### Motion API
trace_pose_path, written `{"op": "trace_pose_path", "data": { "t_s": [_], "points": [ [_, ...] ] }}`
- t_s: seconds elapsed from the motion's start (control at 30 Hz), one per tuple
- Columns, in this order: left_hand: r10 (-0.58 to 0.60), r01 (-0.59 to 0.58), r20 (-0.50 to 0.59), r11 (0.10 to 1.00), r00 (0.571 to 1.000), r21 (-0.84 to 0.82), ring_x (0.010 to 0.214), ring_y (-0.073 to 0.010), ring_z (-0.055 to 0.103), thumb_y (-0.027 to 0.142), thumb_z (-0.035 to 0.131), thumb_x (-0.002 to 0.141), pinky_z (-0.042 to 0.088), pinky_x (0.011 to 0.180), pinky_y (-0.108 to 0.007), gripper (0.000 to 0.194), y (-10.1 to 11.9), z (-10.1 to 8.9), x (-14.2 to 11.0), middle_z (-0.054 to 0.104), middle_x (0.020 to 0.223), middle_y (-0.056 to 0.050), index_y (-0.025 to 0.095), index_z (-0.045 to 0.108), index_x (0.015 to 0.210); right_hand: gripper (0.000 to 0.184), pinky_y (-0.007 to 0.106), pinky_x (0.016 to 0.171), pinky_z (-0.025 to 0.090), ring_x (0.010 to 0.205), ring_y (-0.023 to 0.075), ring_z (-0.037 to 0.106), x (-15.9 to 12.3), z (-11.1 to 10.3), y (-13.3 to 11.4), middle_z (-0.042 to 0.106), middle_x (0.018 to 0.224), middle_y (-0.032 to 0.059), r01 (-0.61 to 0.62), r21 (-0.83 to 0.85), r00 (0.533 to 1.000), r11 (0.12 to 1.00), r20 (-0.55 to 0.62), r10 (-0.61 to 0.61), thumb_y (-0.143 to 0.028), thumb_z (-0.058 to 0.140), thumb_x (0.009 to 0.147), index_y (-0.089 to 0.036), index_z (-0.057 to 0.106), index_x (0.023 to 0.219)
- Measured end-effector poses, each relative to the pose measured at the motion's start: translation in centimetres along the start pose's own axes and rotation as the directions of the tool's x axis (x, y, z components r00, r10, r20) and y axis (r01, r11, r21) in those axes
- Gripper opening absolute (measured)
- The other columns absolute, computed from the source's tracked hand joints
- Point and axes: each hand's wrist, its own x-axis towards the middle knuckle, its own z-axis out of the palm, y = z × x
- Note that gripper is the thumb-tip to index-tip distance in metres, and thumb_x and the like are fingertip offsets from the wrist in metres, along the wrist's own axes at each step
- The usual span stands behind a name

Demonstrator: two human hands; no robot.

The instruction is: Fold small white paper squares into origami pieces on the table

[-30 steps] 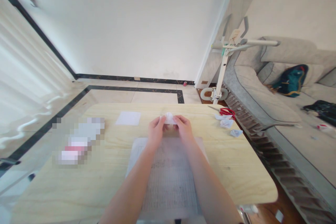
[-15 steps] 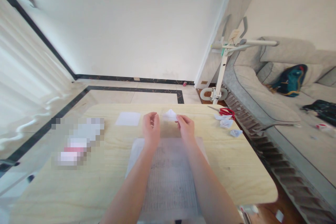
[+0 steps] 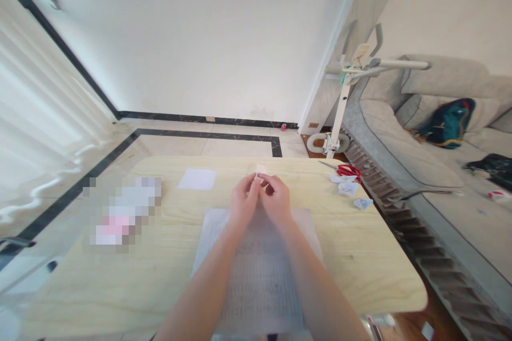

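Note:
A small folded white paper (image 3: 260,169) is pinched between my two hands, above the far middle of the table. My left hand (image 3: 244,197) grips its left side with thumb and fingertips. From the other side my right hand (image 3: 276,194) holds it, fingers curled in. The fingers cover most of the paper, so its full shape is hidden. Beneath my wrists and forearms lies a printed sheet (image 3: 262,287) in what looks like a clear cover. A flat white paper sheet (image 3: 197,179) rests to the left of my hands.
Red-handled scissors (image 3: 349,171) lie at the table's far right, beside folded paper pieces (image 3: 348,187) and another folded piece (image 3: 363,203). A pixelated object (image 3: 128,210) is on the left of the wooden table (image 3: 368,261). A grey sofa (image 3: 384,112) and white exercise frame (image 3: 339,106) stand beyond.
My left hand has come right to meet my right hand, and both now grip the folded paper. Its peaked shape has been turned or folded smaller. The view has shifted slightly.

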Motion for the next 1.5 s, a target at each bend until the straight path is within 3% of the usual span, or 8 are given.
{"op": "trace_pose_path", "data": {
  "t_s": [0.23, 0.4, 0.5, 0.73, 0.87, 1.17, 1.33, 1.5],
  "points": [
    [-0.204, 0.193, -0.079, 0.973, 0.976, -0.13, 0.07, -0.0167, 0.062, 0.038, 0.056, 0.076, 0.046, 0.063, -0.026, 0.029, -0.4, -0.6, 1.2, 0.067, 0.078, -0.008, 0.012, 0.066, 0.084, 0.027, 0.026, 0.057, 0.041, 0.059, 0.0111, 0.048, -0.2, 0.0, 0.1, 0.057, 0.081, 0.0032, 0.058, -0.018, 0.996, 0.998, 0.072, -0.056, -0.017, 0.051, 0.076, -0.021, 0.066, 0.098],
    [-0.36, 0.322, -0.069, 0.893, 0.93, -0.316, 0.055, -0.0126, 0.058, 0.035, 0.059, 0.071, 0.043, 0.053, -0.023, 0.024, -1.0, -0.8, 1.5, 0.063, 0.065, -0.002, 0.013, 0.063, 0.078, 0.036, 0.024, 0.058, 0.041, 0.063, 0.0114, 0.048, 0.3, 0.0, 1.3, 0.051, 0.079, 0.0002, -0.075, 0.127, 0.991, 0.989, -0.097, 0.087, -0.011, 0.049, 0.069, -0.021, 0.058, 0.103],
    [-0.435, 0.4, 0.024, 0.804, 0.9, -0.44, 0.058, -0.0129, 0.059, 0.034, 0.063, 0.068, 0.044, 0.055, -0.024, 0.023, -1.4, -0.7, 1.5, 0.063, 0.068, -0.001, 0.014, 0.063, 0.078, 0.044, 0.023, 0.056, 0.041, 0.061, 0.0103, 0.048, 0.6, 0.2, 1.9, 0.051, 0.081, -0.001, -0.168, 0.326, 0.982, 0.93, -0.025, 0.186, -0.011, 0.049, 0.064, -0.022, 0.052, 0.107],
    [-0.401, 0.473, 0.253, 0.699, 0.88, -0.536, 0.057, -0.0104, 0.055, 0.033, 0.066, 0.068, 0.042, 0.054, -0.022, 0.019, -1.8, -0.2, 1.3, 0.06, 0.065, 0.0, 0.015, 0.062, 0.073, 0.045, 0.022, 0.049, 0.039, 0.058, 0.0102, 0.05, 0.9, -0.2, 1.2, 0.053, 0.076, -0.0028, -0.302, 0.563, 0.952, 0.77, 0.13, 0.278, -0.015, 0.056, 0.062, -0.024, 0.053, 0.107],
    [-0.362, 0.464, 0.291, 0.72, 0.886, -0.516, 0.058, -0.0102, 0.054, 0.034, 0.066, 0.068, 0.041, 0.055, -0.022, 0.02, -1.4, -0.2, 1.1, 0.06, 0.064, -0.001, 0.014, 0.062, 0.07, 0.043, 0.025, 0.054, 0.044, 0.059, 0.0122, 0.053, 0.8, -0.4, 1.0, 0.058, 0.076, -0.0022, -0.357, 0.608, 0.934, 0.709, 0.22, 0.281, -0.016, 0.056, 0.062, -0.024, 0.055, 0.104],
    [-0.389, 0.481, 0.288, 0.761, 0.875, -0.436, 0.058, -0.0108, 0.056, 0.036, 0.067, 0.069, 0.042, 0.056, -0.022, 0.024, -1.1, -0.4, 1.0, 0.062, 0.066, -0.003, 0.014, 0.065, 0.079, 0.034, 0.024, 0.052, 0.042, 0.056, 0.0119, 0.051, 0.7, -0.2, 1.4, 0.06, 0.069, -0.002, -0.372, 0.639, 0.928, 0.673, 0.266, 0.261, -0.015, 0.058, 0.063, -0.021, 0.061, 0.096],
    [-0.39, 0.499, 0.312, 0.662, 0.866, -0.558, 0.056, -0.0097, 0.055, 0.033, 0.069, 0.066, 0.04, 0.053, -0.021, 0.022, -1.2, -0.4, 1.1, 0.063, 0.067, -0.002, 0.014, 0.064, 0.076, 0.014, 0.025, 0.053, 0.042, 0.056, 0.0123, 0.05, 0.9, -0.3, 1.4, 0.058, 0.062, -0.0006, -0.369, 0.655, 0.929, 0.66, 0.276, 0.245, -0.023, 0.059, 0.068, -0.018, 0.065, 0.079],
    [-0.387, 0.494, 0.311, 0.624, 0.868, -0.605, 0.055, -0.009, 0.055, 0.031, 0.069, 0.066, 0.041, 0.054, -0.021, 0.02, -1.1, -0.4, 1.2, 0.061, 0.065, 0.0, 0.015, 0.063, 0.075, 0.014, 0.026, 0.056, 0.042, 0.057, 0.0119, 0.05, 0.9, -0.3, 1.3, 0.057, 0.064, 0.0001, -0.372, 0.608, 0.926, 0.701, 0.292, 0.237, -0.03, 0.062, 0.071, -0.018, 0.066, 0.077]
  ]
}}
